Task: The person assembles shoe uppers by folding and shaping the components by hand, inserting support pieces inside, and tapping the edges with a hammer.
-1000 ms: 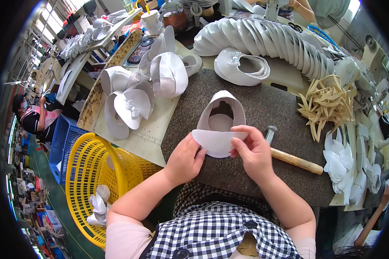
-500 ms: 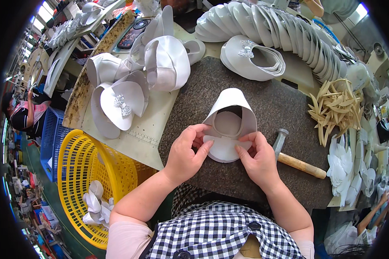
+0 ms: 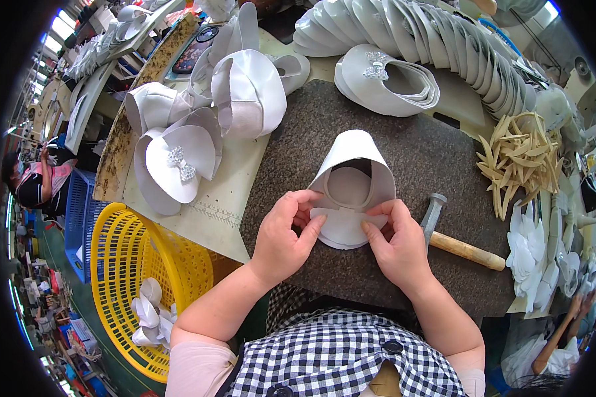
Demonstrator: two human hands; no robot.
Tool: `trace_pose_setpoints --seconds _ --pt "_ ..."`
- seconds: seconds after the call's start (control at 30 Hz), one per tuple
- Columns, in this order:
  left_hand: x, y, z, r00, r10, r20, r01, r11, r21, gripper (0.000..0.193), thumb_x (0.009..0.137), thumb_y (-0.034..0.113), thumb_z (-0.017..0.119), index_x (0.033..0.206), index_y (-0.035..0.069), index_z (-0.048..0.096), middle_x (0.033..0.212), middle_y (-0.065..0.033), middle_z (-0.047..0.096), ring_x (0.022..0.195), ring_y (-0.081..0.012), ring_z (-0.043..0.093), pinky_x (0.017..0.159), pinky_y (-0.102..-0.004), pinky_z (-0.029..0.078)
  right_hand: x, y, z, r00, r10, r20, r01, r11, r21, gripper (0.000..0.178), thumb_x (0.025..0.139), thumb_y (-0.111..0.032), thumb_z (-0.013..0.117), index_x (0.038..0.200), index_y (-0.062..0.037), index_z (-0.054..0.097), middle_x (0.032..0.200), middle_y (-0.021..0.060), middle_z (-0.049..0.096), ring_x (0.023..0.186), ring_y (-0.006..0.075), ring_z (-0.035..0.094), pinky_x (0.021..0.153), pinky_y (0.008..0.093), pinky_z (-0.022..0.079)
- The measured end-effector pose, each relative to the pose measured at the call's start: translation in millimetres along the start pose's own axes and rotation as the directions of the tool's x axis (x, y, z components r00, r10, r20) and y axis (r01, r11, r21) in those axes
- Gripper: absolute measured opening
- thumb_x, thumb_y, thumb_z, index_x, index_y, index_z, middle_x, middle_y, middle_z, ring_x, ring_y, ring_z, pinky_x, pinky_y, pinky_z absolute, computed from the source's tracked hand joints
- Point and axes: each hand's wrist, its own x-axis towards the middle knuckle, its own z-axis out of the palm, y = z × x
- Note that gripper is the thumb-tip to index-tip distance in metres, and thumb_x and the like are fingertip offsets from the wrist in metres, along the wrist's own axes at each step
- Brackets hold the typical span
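Note:
A white shoe upper [image 3: 355, 147] rests on the dark speckled work slab in front of me, its rounded toe part pointing away and its opening facing up. At its near end lies a curved white piece [image 3: 346, 225] with two pointed ends. My left hand [image 3: 283, 233] pinches the left end of this piece between thumb and fingers. On the other side, my right hand [image 3: 400, 242] pinches the right end, thumb on top. Fingers of both hands curl partly out of sight beside the upper. A hammer [image 3: 467, 250] with a wooden handle lies right of my right hand.
White uppers with sparkling bows [image 3: 181, 165] are piled at the left. A nested stack [image 3: 351, 76] and a long row of uppers [image 3: 404, 36] stand at the back. Beige strips [image 3: 520, 155] heap at the right. A yellow basket [image 3: 106, 264] holds white pieces. Another person works far left.
The view has shifted slightly. Both hands keep their pinch on the curved white piece, with hardly any movement of the fingers.

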Motion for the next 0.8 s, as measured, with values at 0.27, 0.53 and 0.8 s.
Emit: trace_pose_setpoints --seconds 0.27,0.53,0.8 --pt "1 7 -2 0.999 0.025 0.020 -0.026 0.998 0.054 0.031 0.084 0.004 0.066 0.112 0.001 0.054 0.095 -0.0097 0.059 0.076 -0.0175 0.061 0.067 -0.0280 0.052 0 -1 0 1.000 -0.002 -0.005 0.001 0.999 -0.035 0.017 0.087 -0.009 0.063 0.099 -0.0012 0.054 0.078 0.0125 0.064 0.068 0.0202 0.063 0.062 0.0319 0.050" --pt "2 11 0 0.999 0.028 0.020 -0.031 0.991 0.130 0.037 0.080 0.000 0.067 0.114 0.001 0.054 0.095 -0.0085 0.059 0.075 -0.0145 0.058 0.067 -0.0262 0.050 2 -3 1 0.999 -0.042 0.006 0.042 0.994 -0.099 0.019 0.087 -0.009 0.062 0.101 -0.0016 0.052 0.082 0.0179 0.065 0.077 0.0329 0.066 0.067 0.0397 0.050" --pt "-3 1 -12 0.924 0.376 -0.068 -0.279 0.785 0.553 0.035 0.075 -0.001 0.067 0.109 0.005 0.059 0.076 -0.0075 0.051 0.061 -0.0182 0.053 0.054 -0.0276 0.044 5 -4 0 0.989 -0.143 0.047 0.151 0.959 -0.242 0.021 0.086 -0.011 0.061 0.100 -0.0005 0.049 0.087 0.0198 0.065 0.082 0.0392 0.064 0.071 0.0466 0.050"
